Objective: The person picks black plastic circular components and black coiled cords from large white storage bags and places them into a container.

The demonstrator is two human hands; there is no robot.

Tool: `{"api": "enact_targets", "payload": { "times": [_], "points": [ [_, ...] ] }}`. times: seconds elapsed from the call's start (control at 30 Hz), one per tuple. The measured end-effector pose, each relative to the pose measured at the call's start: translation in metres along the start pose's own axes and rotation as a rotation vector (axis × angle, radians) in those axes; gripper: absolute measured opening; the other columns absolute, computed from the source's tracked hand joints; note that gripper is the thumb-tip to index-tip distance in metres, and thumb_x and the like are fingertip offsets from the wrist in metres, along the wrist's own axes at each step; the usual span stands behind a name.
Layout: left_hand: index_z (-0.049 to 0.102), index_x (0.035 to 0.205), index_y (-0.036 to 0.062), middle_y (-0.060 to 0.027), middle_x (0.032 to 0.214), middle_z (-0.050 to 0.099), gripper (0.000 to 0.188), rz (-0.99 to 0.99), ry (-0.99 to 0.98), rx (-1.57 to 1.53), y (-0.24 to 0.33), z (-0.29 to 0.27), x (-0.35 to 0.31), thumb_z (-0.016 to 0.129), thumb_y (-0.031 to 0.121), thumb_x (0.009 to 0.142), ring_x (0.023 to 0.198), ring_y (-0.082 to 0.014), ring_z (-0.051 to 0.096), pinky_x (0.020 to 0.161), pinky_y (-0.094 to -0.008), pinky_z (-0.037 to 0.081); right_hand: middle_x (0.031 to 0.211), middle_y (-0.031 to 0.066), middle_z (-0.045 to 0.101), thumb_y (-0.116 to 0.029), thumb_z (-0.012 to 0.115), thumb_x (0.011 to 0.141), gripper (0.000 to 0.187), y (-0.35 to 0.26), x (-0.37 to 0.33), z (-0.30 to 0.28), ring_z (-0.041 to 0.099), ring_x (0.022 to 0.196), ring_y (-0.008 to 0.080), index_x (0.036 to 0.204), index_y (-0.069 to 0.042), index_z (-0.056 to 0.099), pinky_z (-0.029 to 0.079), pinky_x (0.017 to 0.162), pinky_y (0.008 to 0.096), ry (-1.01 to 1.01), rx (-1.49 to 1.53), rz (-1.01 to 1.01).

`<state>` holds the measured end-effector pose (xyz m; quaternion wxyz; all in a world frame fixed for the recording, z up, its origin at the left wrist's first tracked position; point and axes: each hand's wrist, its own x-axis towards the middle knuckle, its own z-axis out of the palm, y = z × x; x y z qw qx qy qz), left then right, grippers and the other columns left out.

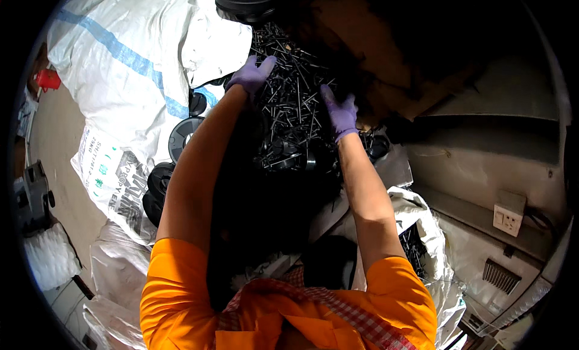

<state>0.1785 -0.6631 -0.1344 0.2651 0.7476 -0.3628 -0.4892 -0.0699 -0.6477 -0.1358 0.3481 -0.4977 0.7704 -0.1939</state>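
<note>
A heap of thin black stick-like pieces (292, 100) lies between my two hands, partly in deep shadow. My left hand (250, 75), in a purple glove, is at the heap's left edge beside a white sack flap, fingers apart. At the right edge, my right hand (341, 112), gloved the same, has its thumb and fingers spread. Neither hand shows anything in its grip; whether the palms touch the pieces I cannot tell. Several black round parts lie around: a stack of black discs (244, 3) at the far end and a black ring-shaped part (183, 136) left of my left forearm.
Large white woven sacks (114, 60) cover the left side. Brown cardboard (392, 78) stands at the right in shadow. An open white sack (443, 241) holding black pieces is near right, by a wall socket (508, 220). A red object (48, 80) lies far left.
</note>
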Motion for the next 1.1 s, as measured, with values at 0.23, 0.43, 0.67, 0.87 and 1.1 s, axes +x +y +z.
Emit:
{"api": "enact_targets", "payload": {
  "times": [0.23,0.43,0.67,0.87,1.1],
  "points": [
    [0.016,0.146,0.0023,-0.0244,0.139,0.040,0.101,-0.085,-0.061,0.354,0.038,0.013,0.013,0.046,0.071,0.078,0.127,-0.0342,0.043,0.103,-0.0398,0.036,0.138,0.0378,0.026,-0.073,0.069,0.059,0.126,0.021,0.006,0.002,0.034,0.128,0.0446,0.144,0.001,0.013,0.031,0.106,0.0439,-0.037,0.031,0.027],
    [0.039,0.139,0.0084,-0.0228,0.130,0.050,0.082,0.089,0.092,0.211,0.022,0.052,-0.016,0.068,0.048,0.074,0.118,-0.0318,0.052,0.098,-0.0391,0.043,0.142,0.0394,0.017,-0.072,0.072,0.056,0.131,0.011,0.009,0.008,0.024,0.135,0.0446,0.143,0.007,0.014,0.027,0.109,0.0405,-0.156,-0.010,-0.009],
    [0.030,0.143,0.0161,-0.0269,0.130,0.047,0.087,0.128,-0.023,0.149,0.005,0.077,-0.058,0.068,0.050,0.072,0.119,-0.0399,0.048,0.100,-0.0411,0.039,0.130,0.0231,0.046,-0.041,0.078,0.071,0.107,0.027,-0.014,-0.009,0.047,0.118,0.0289,0.143,0.003,0.012,0.039,0.100,0.0352,-0.420,0.582,-0.045],
    [0.030,0.143,0.0184,-0.0258,0.139,0.037,0.088,0.133,0.132,0.310,-0.007,0.073,-0.036,0.067,0.051,0.070,0.124,-0.0397,0.043,0.101,-0.0409,0.039,0.142,0.0346,0.025,-0.065,0.077,0.056,0.133,0.040,0.010,0.016,0.031,0.131,0.0405,0.144,0.003,0.004,0.028,0.108,0.0401,-0.170,-0.081,-0.197],
    [0.037,0.139,0.0189,-0.0200,0.124,0.055,0.082,0.197,-0.001,0.046,0.000,0.064,-0.079,0.071,0.037,0.067,0.114,-0.0357,0.054,0.097,-0.0374,0.043,0.142,0.0202,0.033,-0.038,0.082,0.067,0.117,0.055,-0.003,0.000,0.036,0.127,0.0286,0.145,0.003,0.005,0.027,0.108,0.0350,-0.335,0.477,-0.331]
  ]
}}
